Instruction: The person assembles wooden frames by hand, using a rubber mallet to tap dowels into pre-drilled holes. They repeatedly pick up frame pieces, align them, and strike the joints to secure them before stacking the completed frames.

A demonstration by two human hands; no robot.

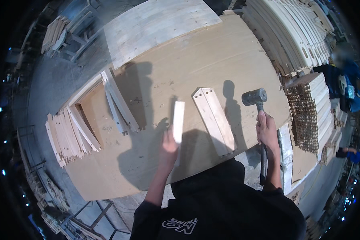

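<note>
Dusty grey floor (pixel 56 80), large brown workbench (pixel 212 60), stacked pale timber (pixel 292 36), possibly shelving at dim right edge

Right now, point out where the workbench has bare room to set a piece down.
Widest bare patch: middle of the workbench, between the pale board at the far end and the paired slats. Another lies at the near left corner, below the slat pile. Crowded: the left edge, and around the left hand, right hand and mallet.

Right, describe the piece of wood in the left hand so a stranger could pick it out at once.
Start at the big brown workbench and go to its near edge, where the person's hands are. The left hand holds a single pale wooden slat, standing alone between two angled grey slats to the left and a wider joined pair of boards to the right. Unlike those, it is one narrow piece, gripped at its near end.
</note>
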